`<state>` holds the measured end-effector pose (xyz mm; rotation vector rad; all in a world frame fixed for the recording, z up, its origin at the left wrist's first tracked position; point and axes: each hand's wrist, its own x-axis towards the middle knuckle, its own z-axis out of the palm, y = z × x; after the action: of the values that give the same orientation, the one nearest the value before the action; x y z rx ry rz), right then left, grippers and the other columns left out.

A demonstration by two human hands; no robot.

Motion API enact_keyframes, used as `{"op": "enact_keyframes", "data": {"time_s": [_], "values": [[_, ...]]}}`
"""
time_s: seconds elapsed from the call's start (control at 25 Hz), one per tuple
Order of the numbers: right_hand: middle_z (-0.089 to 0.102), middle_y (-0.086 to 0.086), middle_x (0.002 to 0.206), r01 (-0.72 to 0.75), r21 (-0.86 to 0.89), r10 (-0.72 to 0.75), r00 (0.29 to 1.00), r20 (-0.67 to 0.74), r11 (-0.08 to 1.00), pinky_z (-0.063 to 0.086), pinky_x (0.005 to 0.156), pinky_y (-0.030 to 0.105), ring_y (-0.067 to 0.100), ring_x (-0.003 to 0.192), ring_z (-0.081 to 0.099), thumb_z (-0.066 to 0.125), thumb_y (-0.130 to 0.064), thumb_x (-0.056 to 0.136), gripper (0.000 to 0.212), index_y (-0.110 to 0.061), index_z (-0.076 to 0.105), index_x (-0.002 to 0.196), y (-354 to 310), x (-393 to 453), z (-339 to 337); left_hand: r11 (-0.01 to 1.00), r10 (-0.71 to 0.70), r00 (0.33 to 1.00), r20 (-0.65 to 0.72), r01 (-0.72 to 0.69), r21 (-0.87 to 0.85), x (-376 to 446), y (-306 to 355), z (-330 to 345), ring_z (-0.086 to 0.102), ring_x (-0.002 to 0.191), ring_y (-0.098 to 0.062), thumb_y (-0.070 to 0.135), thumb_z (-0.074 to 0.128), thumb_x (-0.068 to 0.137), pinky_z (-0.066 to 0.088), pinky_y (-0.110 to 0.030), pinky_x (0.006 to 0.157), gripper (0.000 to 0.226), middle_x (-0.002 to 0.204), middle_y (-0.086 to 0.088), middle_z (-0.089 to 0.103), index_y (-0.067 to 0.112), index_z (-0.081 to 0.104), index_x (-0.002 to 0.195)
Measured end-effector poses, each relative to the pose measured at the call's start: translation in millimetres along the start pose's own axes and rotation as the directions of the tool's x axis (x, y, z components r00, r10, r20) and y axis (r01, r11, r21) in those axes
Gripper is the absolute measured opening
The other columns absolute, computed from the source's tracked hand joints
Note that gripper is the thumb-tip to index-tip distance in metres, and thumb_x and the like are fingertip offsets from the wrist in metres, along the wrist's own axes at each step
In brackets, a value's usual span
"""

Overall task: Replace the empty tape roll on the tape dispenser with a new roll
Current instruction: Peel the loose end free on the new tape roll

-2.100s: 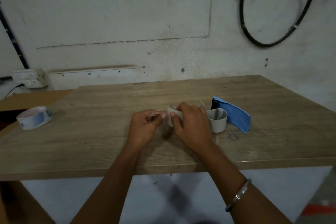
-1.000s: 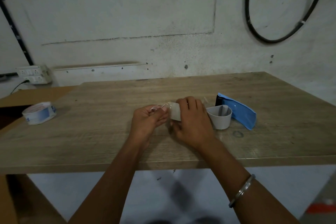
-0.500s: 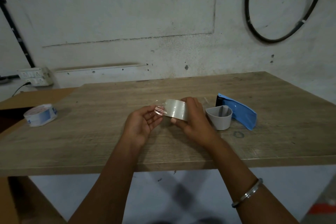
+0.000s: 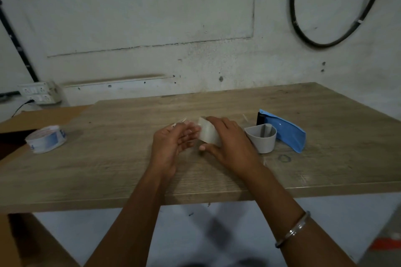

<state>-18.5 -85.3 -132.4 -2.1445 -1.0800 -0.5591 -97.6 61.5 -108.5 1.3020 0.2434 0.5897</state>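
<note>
Now lower, right hand [image 4: 230, 143] grips clear roll [image 4: 208, 133]; left hand [image 4: 171, 143] pinches its film.

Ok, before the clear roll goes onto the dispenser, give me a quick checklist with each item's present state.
1. Clear tape roll held: ok, the right hand grips it above the table.
2. Free end of the tape peeled: ok, the left hand pinches a clear strip drawn off the roll.
3. Dispenser within reach: ok, it lies on the table just right of the right hand.
4. Grey hub free of an old roll: ok, nothing sits round it.
5. Blade free of scraps: cannot tell, too small to see.
6. Printed roll: ok, far left, out of the way.
</note>
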Motion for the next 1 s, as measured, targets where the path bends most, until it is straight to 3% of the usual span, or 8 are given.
{"op": "enact_keyframes", "data": {"time_s": [0.12, 0.28, 0.4, 0.52, 0.72, 0.88, 1.0], "values": [[0.053, 0.003, 0.129, 0.004, 0.021, -0.003, 1.0, -0.018, 1.0, 0.042, 0.087, 0.033, 0.021, 0.114, 0.046, 0.068, -0.038, 0.088, 0.065, -0.024, 0.04, 0.144, -2.6, -1.6, 1.1, 0.999, 0.024, 0.999, -0.03, -0.022, 0.038, -0.3, -0.3, 1.4, 0.075, 0.092, -0.026, 0.016, 0.061, 0.094, 0.06, -0.032, 0.08, 0.021, 0.097, -0.017, 0.077, 0.0, 0.072, 0.102], [0.053, 0.004, 0.123, -0.012, 0.08, 0.014, 0.999, -0.031, 0.997, 0.038, 0.084, 0.031, 0.019, 0.111, 0.045, 0.07, -0.029, 0.085, 0.063, -0.022, 0.043, 0.142, -1.9, -2.1, -0.7, 1.0, 0.013, 0.998, -0.056, -0.012, 0.014, 1.6, 1.2, 3.9, 0.075, 0.087, -0.024, 0.016, 0.057, 0.096, 0.06, -0.033, 0.079, 0.017, 0.093, -0.015, 0.078, 0.003, 0.068, 0.1], [0.054, 0.001, 0.12, -0.036, 0.162, 0.039, 0.999, -0.015, 0.986, 0.034, 0.085, 0.027, 0.017, 0.112, 0.046, 0.073, -0.026, 0.082, 0.064, -0.025, 0.047, 0.14, -3.3, -2.4, -3.7, 1.0, -0.005, 0.998, -0.067, 0.004, -0.016, 2.1, 1.6, 4.4, 0.074, 0.078, -0.02, 0.016, 0.057, 0.096, 0.058, -0.033, 0.074, 0.013, 0.086, -0.013, 0.078, 0.006, 0.065, 0.093], [0.056, -0.004, 0.117, -0.062, 0.243, 0.063, 0.998, 0.003, 0.968, 0.038, 0.088, 0.03, 0.014, 0.111, 0.048, 0.076, -0.025, 0.079, 0.06, -0.027, 0.052, 0.134, -7.9, -2.6, -8.1, 0.996, -0.021, 0.995, -0.101, 0.012, -0.092, 3.7, 3.3, 2.5, 0.072, 0.074, -0.021, 0.018, 0.054, 0.097, 0.057, -0.033, 0.069, 0.017, 0.084, -0.015, 0.078, 0.012, 0.059, 0.083], [0.058, -0.007, 0.121, -0.086, 0.391, 0.096, 0.995, -0.005, 0.916, 0.041, 0.094, 0.03, 0.012, 0.113, 0.052, 0.078, -0.021, 0.077, 0.056, -0.026, 0.057, 0.128, -8.8, -6.2, -13.0, 0.975, -0.105, 0.983, -0.154, 0.072, -0.21, 6.1, 6.6, -3.0, 0.074, 0.062, -0.017, 0.018, 0.047, 0.098, 0.057, -0.029, 0.058, 0.016, 0.069, -0.007, 0.076, 0.012, 0.054, 0.085], [0.057, -0.007, 0.116, -0.084, 0.302, 0.089, 0.996, -0.004, 0.95, 0.042, 0.086, 0.03, 0.011, 0.108, 0.051, 0.076, -0.025, 0.077, 0.051, -0.025, 0.057, 0.125, -5.8, -6.7, -14.4, 0.986, -0.124, 0.986, -0.114, 0.109, -0.123, 8.3, 4.3, -7.1, 0.076, 0.082, -0.028, 0.026, 0.049, 0.094, 0.059, -0.033, 0.07, 0.02, 0.09, -0.02, 0.077, 0.01, 0.059, 0.088], [0.051, -0.007, 0.102, -0.087, 0.198, 0.09, 0.996, -0.008, 0.976, 0.039, 0.076, 0.029, 0.011, 0.097, 0.048, 0.068, -0.029, 0.083, 0.03, -0.018, 0.059, 0.11, -5.4, -5.1, -10.6, 0.996, -0.074, 0.993, -0.093, 0.079, 0.044, 8.5, -3.2, -5.9, 0.075, 0.088, -0.028, 0.035, 0.045, 0.095, 0.057, -0.037, 0.078, 0.039, 0.092, -0.016, 0.078, 0.004, 0.068, 0.103]]}}
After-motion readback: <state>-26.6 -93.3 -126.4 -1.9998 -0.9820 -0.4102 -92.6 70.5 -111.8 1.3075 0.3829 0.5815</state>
